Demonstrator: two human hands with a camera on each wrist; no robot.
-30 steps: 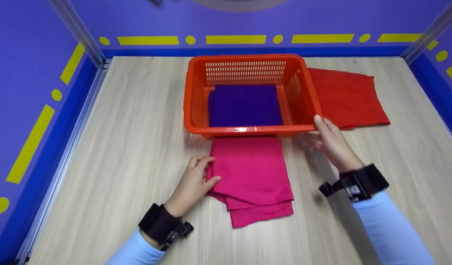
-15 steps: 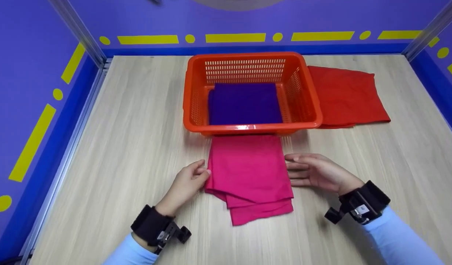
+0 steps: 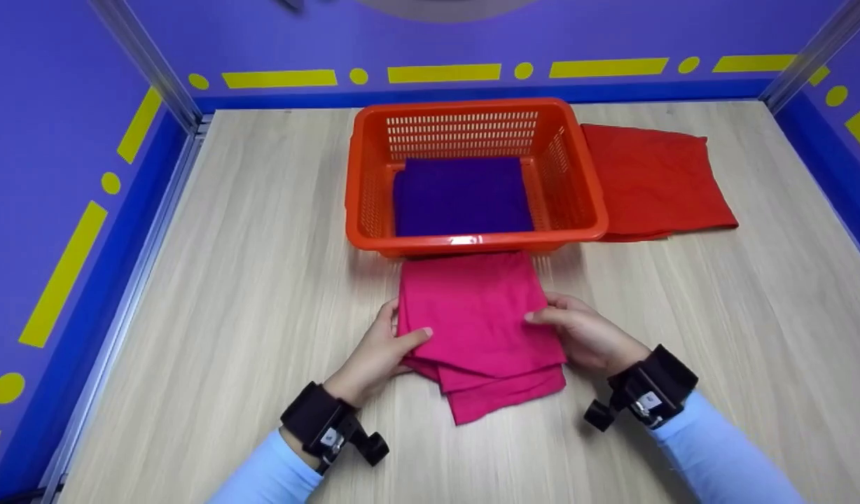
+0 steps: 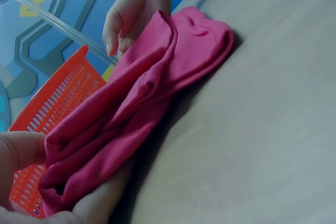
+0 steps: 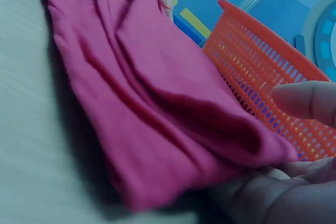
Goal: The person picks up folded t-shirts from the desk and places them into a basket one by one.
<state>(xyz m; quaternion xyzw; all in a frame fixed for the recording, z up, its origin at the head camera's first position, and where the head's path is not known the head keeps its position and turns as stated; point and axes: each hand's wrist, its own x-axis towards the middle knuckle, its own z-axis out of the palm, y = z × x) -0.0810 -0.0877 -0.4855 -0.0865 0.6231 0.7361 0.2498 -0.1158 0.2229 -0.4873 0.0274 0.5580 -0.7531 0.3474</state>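
Observation:
A folded pink cloth (image 3: 475, 315) is held from both sides in front of the basket, its near layers hanging unevenly. My left hand (image 3: 377, 350) grips its left edge, thumb on top and fingers underneath. On the opposite edge my right hand (image 3: 591, 336) holds the cloth, its fingers beneath; the right thumb (image 5: 310, 100) reaches over the top and looks slightly apart from it in the right wrist view. Shadow shows under the cloth (image 4: 121, 114) in the left wrist view. Directly behind stands the orange-red plastic basket (image 3: 472, 243), with a folded dark purple cloth (image 3: 465, 196) lying inside.
A folded red cloth (image 3: 657, 182) lies on the table right of the basket, against its side. The wooden table (image 3: 262, 245) is bounded by blue-purple panels (image 3: 262, 42) with yellow markings at the back and sides.
My right hand has left the basket's corner and come down to the pink cloth's right edge. Both hands now grip the cloth, which has shifted slightly and risen at its sides.

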